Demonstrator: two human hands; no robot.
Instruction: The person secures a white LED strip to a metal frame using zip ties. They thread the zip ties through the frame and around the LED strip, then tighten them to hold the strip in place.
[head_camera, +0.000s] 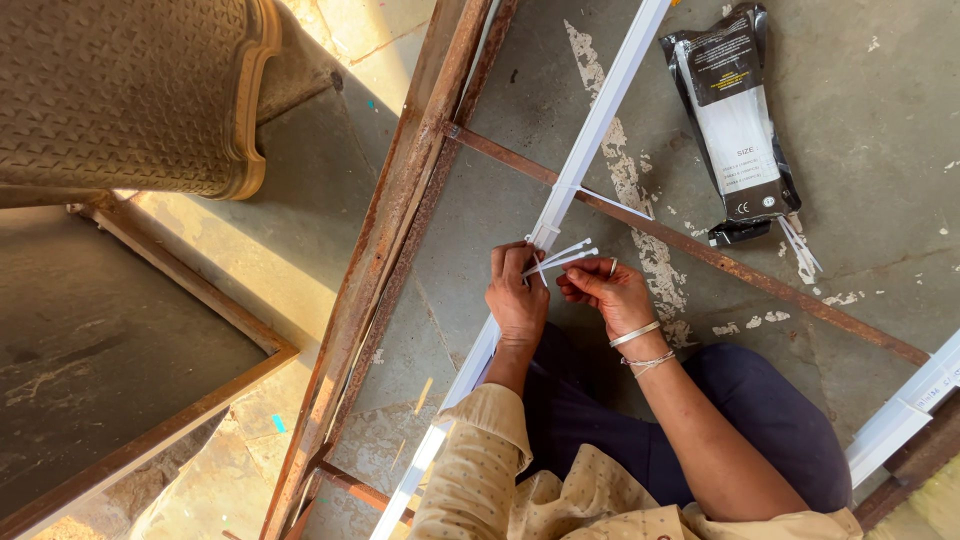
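A long white strip (590, 135) is laid over a rusty metal frame (385, 230), its long axis running from lower left to upper right, crossing the frame's thin diagonal bar (720, 262). A few white cable ties (562, 258) are held just right of the strip, tips pointing up and right, roughly across the strip's axis. The left hand (517, 295) is closed around the strip, fingers curled over its edge where the ties meet it. The right hand (607, 290) is just right of the strip, fingertips pinched together on the ties' lower ends; the ties stick out beyond the pinch toward the left hand. A black plastic bag (735, 120) lies well right of the strip on the concrete floor (880, 150), with more white ties (802, 250) poking out of its lower end. A tied loop sits where strip and bar cross.
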